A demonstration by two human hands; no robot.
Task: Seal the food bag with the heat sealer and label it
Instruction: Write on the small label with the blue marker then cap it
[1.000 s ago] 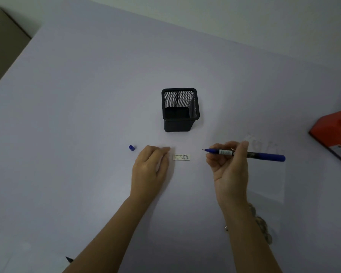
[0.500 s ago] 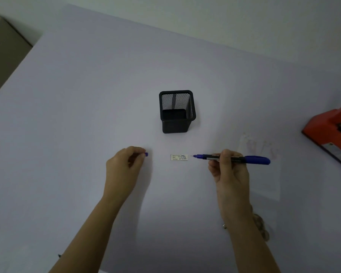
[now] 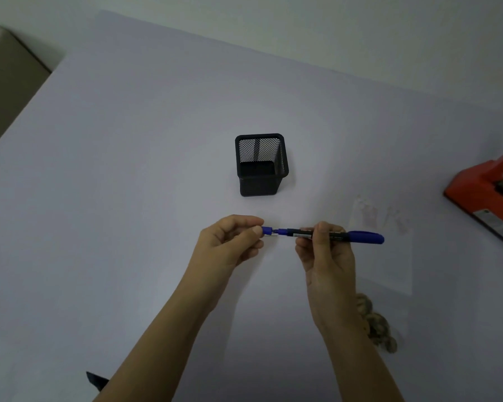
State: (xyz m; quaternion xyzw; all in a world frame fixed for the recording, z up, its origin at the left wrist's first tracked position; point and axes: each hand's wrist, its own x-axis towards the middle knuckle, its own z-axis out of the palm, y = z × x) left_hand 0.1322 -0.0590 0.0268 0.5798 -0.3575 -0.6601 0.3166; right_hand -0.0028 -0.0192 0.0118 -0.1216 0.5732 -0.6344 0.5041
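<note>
The clear bag (image 3: 389,262) lies on the worktop (image 3: 128,198), near-right of the cup (image 3: 261,165). It looks light, limp and slippery, best lifted by its edges. Before the cup, the right hand (image 3: 328,256) grips the pen (image 3: 360,237). The left hand (image 3: 230,245) pinches the cap (image 3: 266,230) over the flimsy label (image 3: 272,234), whose print is unreadable.

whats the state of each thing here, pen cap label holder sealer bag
pen, held by right hand, tip bare
cap, pinched in left hand, at the pen tip, not pushed on
label, flat on table, partly hidden
mesh holder, upright, looks empty
heat sealer, arm raised
food bag, flat on table, seal unclear
</note>
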